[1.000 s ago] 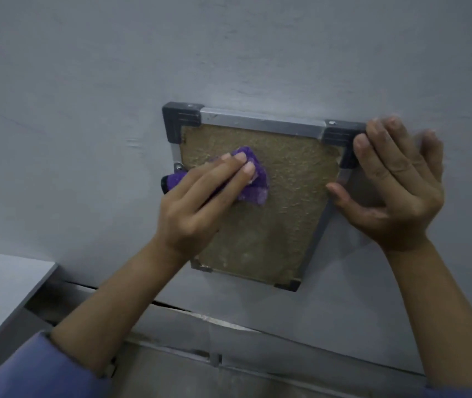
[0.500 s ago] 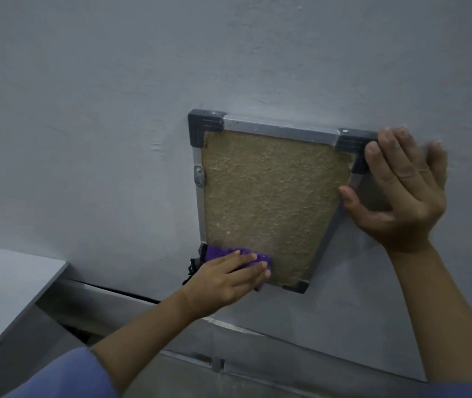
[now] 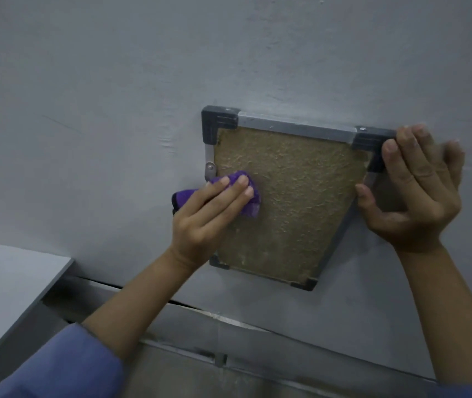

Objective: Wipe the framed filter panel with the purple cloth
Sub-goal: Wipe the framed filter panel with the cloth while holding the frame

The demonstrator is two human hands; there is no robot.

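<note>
Wall: a pale grey painted wall (image 3: 114, 96) fills the view beyond both hands, with faint scuffs and a small ripple in the paint to the left of the left hand.
Base of wall: below both wrists a dark gap and a grey metal strip (image 3: 229, 320) run along the wall's foot.
Table: a white tabletop with a grey edge (image 3: 13, 282) sits to the far left of the left forearm, well apart from the panel.
Panel: the square filter panel with tan fibrous mat, silver metal rails and dark grey plastic corner caps (image 3: 292, 202) leans against the wall between the two hands, tilted so its lower edge looks narrower.
Latch: a small silver catch (image 3: 209, 168) sits on the left rail just above the left fingertips.
Cloth: the bunched purple cloth (image 3: 246, 196) lies under the left fingers on the mat's left side, a tail of it sticking out past the left rail.
Left hand: the left hand (image 3: 209, 222) presses the cloth to the mat with fingers nearly straight and laid flat over it.
Right hand: the right hand (image 3: 418, 191) grips the panel's right edge, fingers curled over the upper right corner cap, thumb on the right rail.
Sleeves: blue sleeve cuffs (image 3: 65, 366) cover the forearm at the bottom left.
</note>
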